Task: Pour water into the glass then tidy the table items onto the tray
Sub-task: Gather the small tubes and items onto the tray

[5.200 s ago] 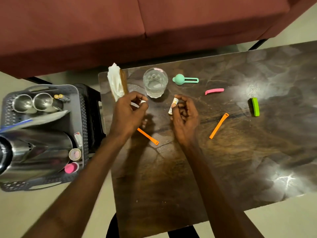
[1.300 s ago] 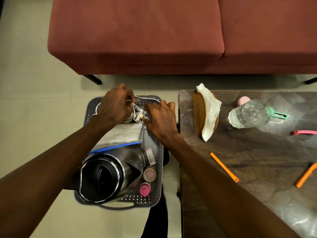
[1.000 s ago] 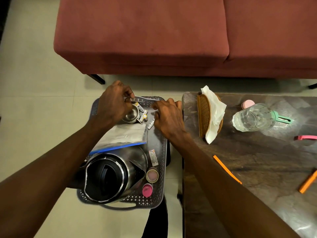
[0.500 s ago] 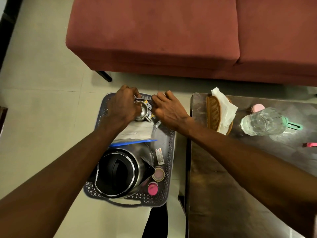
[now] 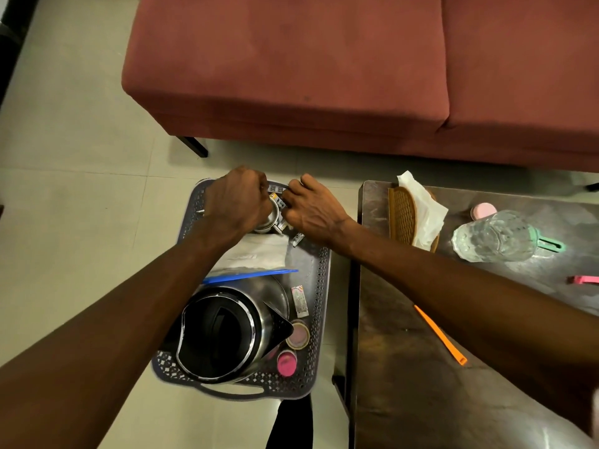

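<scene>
My left hand [image 5: 236,202] and my right hand [image 5: 311,209] meet over the far end of the grey perforated tray [image 5: 321,286], which stands left of the table. Between their fingertips they pinch a small strip of sachets [image 5: 276,188] just above a steel cup [image 5: 274,218]. A loose sachet [image 5: 297,238] lies under my right wrist. The steel kettle [image 5: 220,332] fills the tray's near end, with a zip bag [image 5: 256,257] behind it. The glass [image 5: 492,236] with water stands on the dark table [image 5: 405,384].
On the table lie an orange clip [image 5: 440,335], a pink clip [image 5: 583,279], a green clip [image 5: 551,244], a pink lid [image 5: 483,210] and a wicker holder [image 5: 402,215] with tissue. Two small pink-topped pots [image 5: 293,348] sit beside the kettle. A red sofa [image 5: 291,76] stands behind.
Both hands left the table beside the glass and moved to the tray. In the last second they shifted to its far edge and closed together on the sachet strip.
</scene>
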Action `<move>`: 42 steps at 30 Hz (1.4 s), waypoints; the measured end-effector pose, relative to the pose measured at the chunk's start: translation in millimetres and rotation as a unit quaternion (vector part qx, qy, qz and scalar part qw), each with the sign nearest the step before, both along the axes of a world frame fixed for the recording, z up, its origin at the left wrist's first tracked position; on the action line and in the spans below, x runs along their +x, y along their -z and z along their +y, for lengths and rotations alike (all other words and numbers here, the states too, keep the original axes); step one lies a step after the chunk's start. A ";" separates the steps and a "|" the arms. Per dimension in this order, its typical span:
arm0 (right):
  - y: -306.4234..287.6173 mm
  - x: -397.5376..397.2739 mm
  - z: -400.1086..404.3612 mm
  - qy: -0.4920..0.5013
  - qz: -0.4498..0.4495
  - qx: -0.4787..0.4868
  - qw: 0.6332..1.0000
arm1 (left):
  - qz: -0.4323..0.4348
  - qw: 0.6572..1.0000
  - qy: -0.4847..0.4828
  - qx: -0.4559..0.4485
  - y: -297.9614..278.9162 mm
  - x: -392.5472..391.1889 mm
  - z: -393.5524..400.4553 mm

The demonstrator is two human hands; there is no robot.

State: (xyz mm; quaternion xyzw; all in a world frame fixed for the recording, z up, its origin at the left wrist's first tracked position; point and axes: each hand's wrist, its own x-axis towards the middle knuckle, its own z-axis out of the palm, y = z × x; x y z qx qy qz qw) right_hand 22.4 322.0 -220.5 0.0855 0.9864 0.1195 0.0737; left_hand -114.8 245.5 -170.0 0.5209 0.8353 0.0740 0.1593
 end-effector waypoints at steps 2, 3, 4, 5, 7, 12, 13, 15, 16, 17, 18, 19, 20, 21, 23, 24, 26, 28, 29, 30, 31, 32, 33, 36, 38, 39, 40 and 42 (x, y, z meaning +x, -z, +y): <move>0.5 0.6 0.4 -0.004 0.001 0.004 1.000 | 0.014 1.000 0.012 -0.023 1.1 -1.4 1.7; 0.5 1.0 1.0 -0.005 0.002 0.005 1.000 | 0.023 0.999 0.017 -0.031 1.1 -1.3 2.2; -0.2 1.5 1.7 -0.006 0.005 0.005 1.000 | 0.035 0.998 0.023 -0.035 1.0 -1.0 2.6; -1.5 2.0 2.1 -0.006 0.011 0.005 1.000 | 0.051 0.998 0.030 -0.037 0.8 -0.6 3.0; -5.1 4.1 3.1 -0.006 0.029 0.002 1.000 | 0.088 0.994 0.045 -0.040 0.3 0.0 4.9; -17.1 11.6 6.7 0.017 0.105 -0.006 0.994 | 0.123 0.988 0.076 -0.059 -1.0 -0.6 8.1; -20.3 13.3 7.6 0.026 0.117 -0.015 0.993 | 0.116 0.988 0.075 -0.064 -1.0 -0.5 8.9; -25.5 17.6 10.7 0.044 0.128 -0.035 0.990 | 0.099 0.990 0.067 -0.072 -0.8 -0.4 11.4; -28.0 20.4 12.7 0.057 0.130 -0.043 0.989 | 0.092 0.991 0.064 -0.073 -0.2 -0.2 12.7; -31.0 23.3 14.8 0.073 0.133 -0.051 0.987 | 0.088 0.991 0.063 -0.073 0.5 -0.2 13.5; -34.6 26.7 16.4 0.092 0.139 -0.060 0.984 | 0.084 0.992 0.063 -0.072 1.2 -0.2 13.8; -38.1 30.0 17.6 0.114 0.150 -0.074 0.979 | 0.083 0.992 0.064 -0.069 1.9 -0.3 13.6; -41.4 33.7 18.2 0.138 0.166 -0.090 0.972 | 0.083 0.992 0.066 -0.064 2.7 -0.4 13.0; -43.9 37.8 18.4 0.164 0.182 -0.106 0.964 | 0.085 0.992 0.068 -0.058 3.8 -0.9 12.0; -45.9 46.3 18.1 0.213 0.206 -0.131 0.946 | 0.089 0.992 0.076 -0.052 5.9 -1.6 9.9; -45.9 50.1 17.7 0.235 0.215 -0.136 0.938 | 0.090 0.991 0.080 -0.051 6.7 -1.7 8.9; -45.2 56.7 16.7 0.268 0.225 -0.141 0.926 | 0.093 0.991 0.087 -0.049 8.2 -1.4 8.3; -44.1 59.9 15.1 0.285 0.226 -0.146 0.920 | 0.105 0.989 0.094 -0.042 9.2 -1.2 9.0; -43.4 60.4 13.9 0.288 0.224 -0.148 0.919 | 0.110 0.989 0.096 -0.038 10.0 -1.0 9.9; -42.8 60.2 12.5 0.290 0.218 -0.150 0.919 | 0.112 0.988 0.096 -0.036 10.9 -0.9 10.8; -42.3 59.4 11.0 0.291 0.213 -0.153 0.920 | 0.114 0.988 0.097 -0.034 11.7 -1.2 11.4; -41.5 58.1 9.0 0.290 0.208 -0.156 0.921 | 0.115 0.988 0.098 -0.032 12.6 -1.7 11.1; -41.0 56.8 7.4 0.288 0.205 -0.159 0.922 | 0.115 0.988 0.102 -0.029 13.4 -1.8 10.7; -39.9 53.7 4.1 0.288 0.195 -0.171 0.922 | 0.115 0.986 0.119 -0.022 15.3 -2.3 8.8; -39.2 52.8 2.7 0.294 0.194 -0.175 0.919 | 0.115 0.986 0.122 -0.021 15.8 -2.0 7.5; -39.3 52.4 2.0 0.297 0.196 -0.178 0.917 | 0.119 0.985 0.122 -0.021 16.0 -2.0 7.1; -39.3 52.2 1.5 0.299 0.199 -0.182 0.915 | 0.124 0.985 0.122 -0.019 16.3 -1.9 6.7; -39.3 52.2 0.3 0.301 0.207 -0.187 0.912 | 0.130 0.985 0.116 -0.016 16.7 -1.2 6.1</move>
